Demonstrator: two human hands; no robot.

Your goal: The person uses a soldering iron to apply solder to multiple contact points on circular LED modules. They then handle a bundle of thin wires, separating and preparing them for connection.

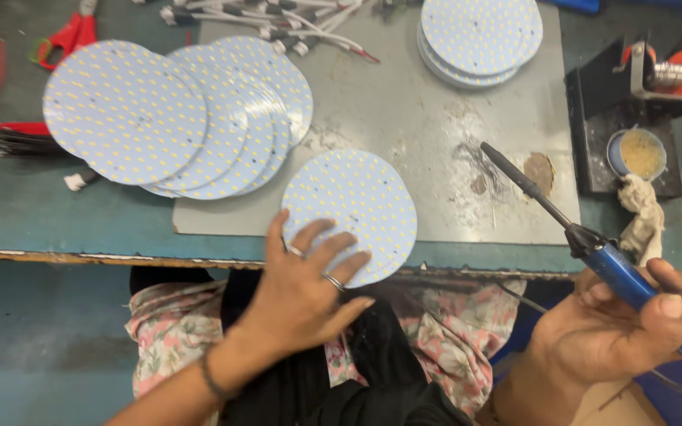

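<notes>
The left hand (301, 296) lies flat, fingers spread, on a round white disc (350, 214) dotted with small yellow lights. It presses down and holds nothing in its grip. This disc sits in the middle of the frame, at the near edge of the grey mat (436, 158) on the table (25, 213), and it hangs a little over the table's edge.

The disc looks thin, flat and stiff, and probably light. The tiny lights on top could be hurt by hard rubbing, so the rim seems the best place to take hold.

The right hand (617, 327), at the lower right, has its grip closed around a soldering iron (593, 252) with a blue handle. Its dark tip points up and left, over the mat.

Counting: one disc is under the hand. A fanned pile of discs (175, 114) at the upper left shows about five. A neat stack (479, 35) at the top shows about three; I cannot tell exactly. There is one soldering iron and one small pot (637, 154) at the right.
</notes>
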